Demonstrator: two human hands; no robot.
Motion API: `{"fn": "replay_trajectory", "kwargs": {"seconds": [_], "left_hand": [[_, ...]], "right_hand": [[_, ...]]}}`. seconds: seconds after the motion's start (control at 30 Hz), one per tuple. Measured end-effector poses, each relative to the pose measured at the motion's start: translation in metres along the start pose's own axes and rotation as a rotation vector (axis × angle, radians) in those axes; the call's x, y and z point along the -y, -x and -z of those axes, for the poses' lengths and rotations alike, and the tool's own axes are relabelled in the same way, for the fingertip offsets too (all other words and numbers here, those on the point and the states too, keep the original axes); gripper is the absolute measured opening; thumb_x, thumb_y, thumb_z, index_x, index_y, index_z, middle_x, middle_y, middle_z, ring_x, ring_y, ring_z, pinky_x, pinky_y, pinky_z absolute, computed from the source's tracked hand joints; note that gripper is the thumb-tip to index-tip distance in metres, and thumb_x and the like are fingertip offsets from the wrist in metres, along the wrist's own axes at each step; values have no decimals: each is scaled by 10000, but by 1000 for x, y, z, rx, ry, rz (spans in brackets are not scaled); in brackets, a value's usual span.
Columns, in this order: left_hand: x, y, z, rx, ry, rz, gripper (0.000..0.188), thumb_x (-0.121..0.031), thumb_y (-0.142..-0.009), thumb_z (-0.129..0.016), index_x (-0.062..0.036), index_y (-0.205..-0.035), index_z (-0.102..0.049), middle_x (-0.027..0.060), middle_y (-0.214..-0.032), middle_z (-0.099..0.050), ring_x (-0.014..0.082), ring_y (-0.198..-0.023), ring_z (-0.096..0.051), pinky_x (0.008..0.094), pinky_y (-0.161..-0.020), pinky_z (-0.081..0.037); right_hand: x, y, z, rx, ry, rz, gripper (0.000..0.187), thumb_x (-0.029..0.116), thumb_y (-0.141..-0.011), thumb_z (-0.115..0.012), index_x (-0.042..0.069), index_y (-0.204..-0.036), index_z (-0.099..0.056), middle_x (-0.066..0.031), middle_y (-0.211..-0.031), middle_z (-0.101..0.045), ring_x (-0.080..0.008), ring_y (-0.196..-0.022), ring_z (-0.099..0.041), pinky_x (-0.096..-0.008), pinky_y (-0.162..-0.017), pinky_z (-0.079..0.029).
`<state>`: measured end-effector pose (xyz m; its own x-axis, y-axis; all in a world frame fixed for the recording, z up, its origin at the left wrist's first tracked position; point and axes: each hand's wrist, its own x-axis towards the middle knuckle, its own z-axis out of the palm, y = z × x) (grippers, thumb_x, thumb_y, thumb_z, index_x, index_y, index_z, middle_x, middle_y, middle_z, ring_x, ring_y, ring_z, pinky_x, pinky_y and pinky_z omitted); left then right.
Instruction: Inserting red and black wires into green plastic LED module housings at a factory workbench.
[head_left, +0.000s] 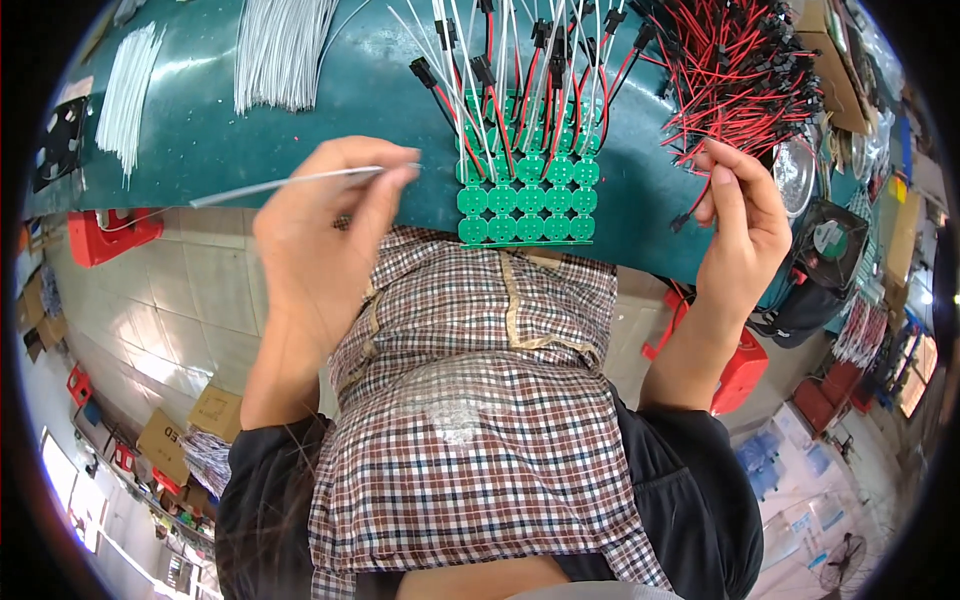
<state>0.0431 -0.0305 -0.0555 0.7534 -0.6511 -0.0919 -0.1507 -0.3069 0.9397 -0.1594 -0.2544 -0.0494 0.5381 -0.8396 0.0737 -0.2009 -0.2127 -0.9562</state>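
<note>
My left hand (315,235) pinches a thin white wire (285,182) between thumb and forefinger; it reaches out past the hand to the left. Between the thumb and fingers of my right hand (745,215) is a short red-and-black connector lead (682,218), its black plug hanging down beside the hand. A panel of round green circuit boards (528,202) lies between the hands at the table's near edge. From its far rows stand several white wires (473,105) and red-and-black leads with black plugs (492,75). The right hand is at the near side of a heap of such leads (735,75).
On the dark green table (390,90), a large bundle of white wires (283,55) and a smaller bundle (130,95) lie to the left. A clear round dish (795,175) and a black fan (832,240) are at the right. Red stools (115,237) stand below the table.
</note>
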Motion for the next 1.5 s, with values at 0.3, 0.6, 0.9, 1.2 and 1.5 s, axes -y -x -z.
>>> {"fn": "replay_trajectory", "kwargs": {"seconds": [0.3,0.6,0.9,1.2,1.5], "left_hand": [[2,0,-41,118,-153,-420,198,19,-792,-746,-43,-972,-693,89,-860,-680,245,-748,-692,308,-646,-539],[4,2,-48,100,-275,-396,114,16,-837,-739,-28,-924,-680,98,-879,-698,181,-762,-687,276,-677,-540],[3,2,-49,85,-309,-396,109,12,-836,-741,-30,-919,-683,94,-873,-698,177,-758,-689,278,-670,-545],[2,1,-50,82,-300,-408,102,-4,-835,-752,-32,-910,-688,94,-864,-702,179,-729,-687,275,-655,-540],[-3,1,-51,68,-382,-446,81,-54,-846,-759,-40,-897,-698,85,-833,-699,186,-694,-675,291,-625,-536]], "right_hand": [[-16,17,-15,7,-116,-171,187,-48,-905,-696,-54,-1092,-699,-80,-1030,-705,-82,-803,-642,-200,-687,-498],[-34,14,-20,18,12,-27,116,-42,-885,-719,-39,-1002,-719,-9,-934,-606,-27,-706,-535,-178,-622,-432],[-32,15,-21,15,2,-41,108,-39,-893,-711,-45,-1001,-713,-17,-941,-611,-35,-713,-553,-183,-630,-447],[-32,16,-21,13,-6,-45,108,-36,-894,-711,-44,-1002,-712,-21,-944,-614,-38,-718,-565,-182,-635,-453],[-37,15,-20,9,37,55,111,-48,-884,-716,-42,-995,-710,-35,-972,-636,-51,-750,-601,-192,-657,-486]]}}
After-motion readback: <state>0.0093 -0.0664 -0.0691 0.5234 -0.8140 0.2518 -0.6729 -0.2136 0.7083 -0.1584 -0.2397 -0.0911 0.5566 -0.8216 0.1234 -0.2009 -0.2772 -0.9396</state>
